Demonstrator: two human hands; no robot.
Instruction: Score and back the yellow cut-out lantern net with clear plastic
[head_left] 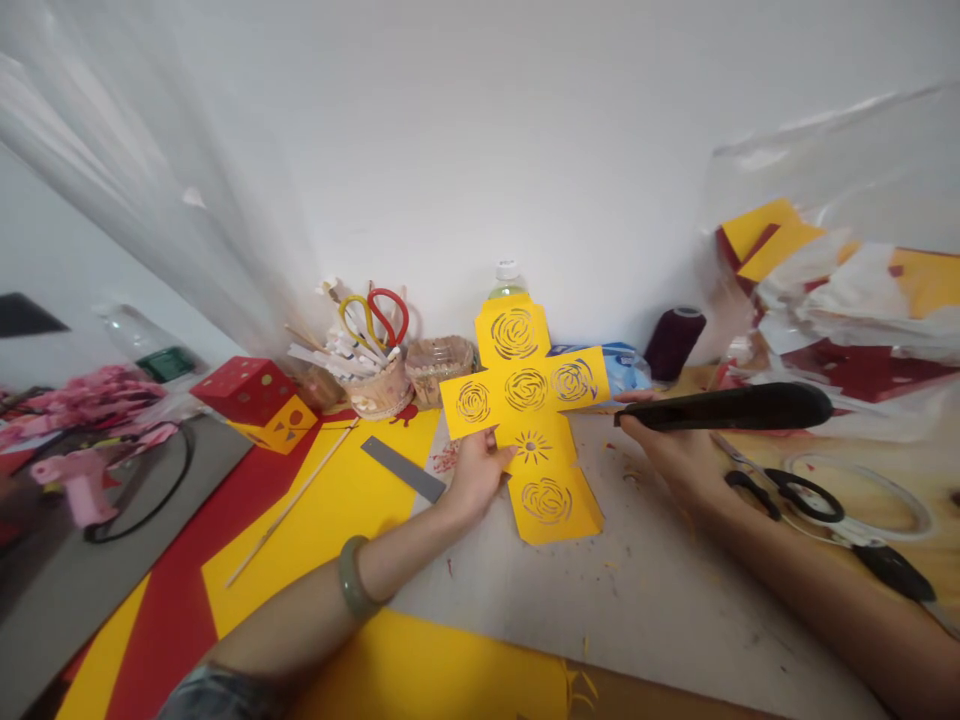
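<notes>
Upright in front of me is a cross-shaped yellow paper cutout (525, 420), its panels pierced with rose-like swirls and one sunburst. My left hand (480, 475), a green bangle on its wrist, is closed on the cutout's left edge, thumb in front. My right hand (664, 450) grips a long black-handled tool (739, 405) just right of the cutout. The tool's kind and working end cannot be made out. A grey cutting board (637, 560) lies below, with small paper scraps on it.
Yellow sheets (300, 540), a wooden stick (292, 500) and a grey ruler (401, 468) lie left. Behind stand a cup of tools (375, 385), a red-yellow paper box (251, 400) and a purple thread spool (675, 343). Scissors (806, 495) lie right; a pink glue gun (79, 485), far left.
</notes>
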